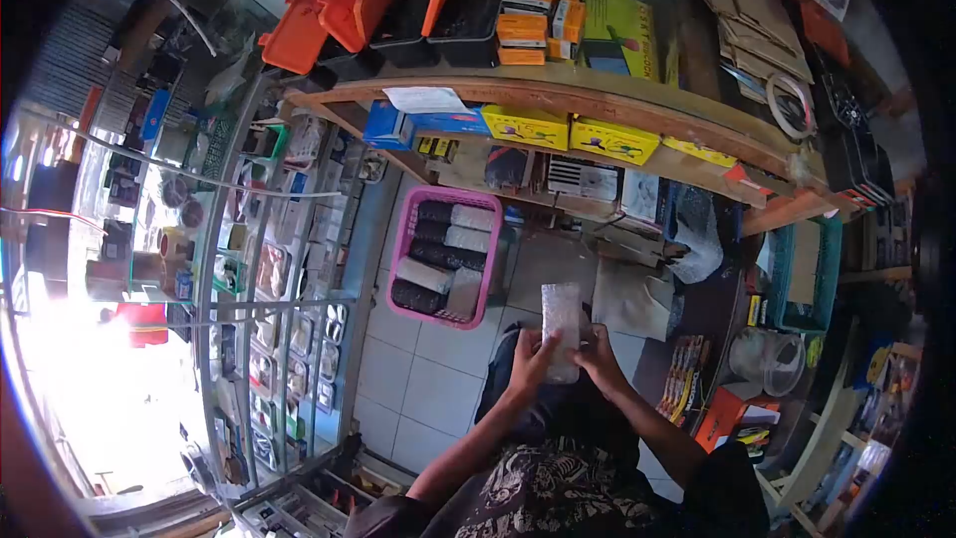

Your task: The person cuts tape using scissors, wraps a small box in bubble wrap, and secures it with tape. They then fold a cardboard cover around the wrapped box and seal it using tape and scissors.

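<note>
A bubble-wrapped package (561, 311), pale and oblong, is held upright above my lap. My left hand (532, 367) grips its left side with the thumb across the front. On the other side my right hand (597, 357) has its fingers closed at the lower right edge of the same package. What is inside the wrap cannot be made out. To the left on the tiled floor stands a pink plastic basket (398, 259). It contains several wrapped bundles, some black (420, 296) and some whitish (468, 239).
A wooden shelf (558, 90) spans the far side, carrying orange-lidded bins (299, 32), small orange boxes (523, 30) and yellow boxes (612, 139). Glass display shelving (284, 309) runs along the left. At right are a clear tub (767, 359) and a green basket (805, 314).
</note>
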Demonstrator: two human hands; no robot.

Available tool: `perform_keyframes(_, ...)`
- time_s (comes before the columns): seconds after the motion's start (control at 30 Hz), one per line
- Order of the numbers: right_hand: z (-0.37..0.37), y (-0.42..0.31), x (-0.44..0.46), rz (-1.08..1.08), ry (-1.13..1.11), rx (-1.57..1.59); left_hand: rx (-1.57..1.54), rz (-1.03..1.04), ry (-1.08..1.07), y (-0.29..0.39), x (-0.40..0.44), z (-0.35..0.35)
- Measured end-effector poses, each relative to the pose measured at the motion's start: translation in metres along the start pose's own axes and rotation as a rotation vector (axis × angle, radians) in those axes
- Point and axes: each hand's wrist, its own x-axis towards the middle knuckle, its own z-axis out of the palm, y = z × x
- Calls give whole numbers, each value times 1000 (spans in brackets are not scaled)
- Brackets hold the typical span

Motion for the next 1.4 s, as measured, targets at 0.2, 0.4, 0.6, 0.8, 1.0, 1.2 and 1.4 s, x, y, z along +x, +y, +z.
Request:
perform_keyframes(0.2, 24, 21, 22, -30, -73, -12, -143, -55, 14, 9, -1, -40)
perform_keyframes(0.4, 79, 56, 28, 36, -104, -236, -152, -250, 32, -53, 12, -121)
perform_keyframes(0.6, 102, 116, 125, 86, 73, -215, -162, -352, 104, -89, 60, -196)
perform_keyframes(0.8, 137, 115, 274, -322, 110, -638, 277, -123, 251, -208, 139, -271)
perform_keyframes(1.0, 217, 129, 365, -454, -75, -987, -132, -61, 336, -159, 165, -288)
perform_keyframes(1.2, 254, 175, 389, -317, -237, -1139, -187, -124, 358, -168, 172, -309)
perform_keyframes(1.4, 256, 170, 358, -547, -33, -1361, -161, -204, 272, -160, 170, -310)
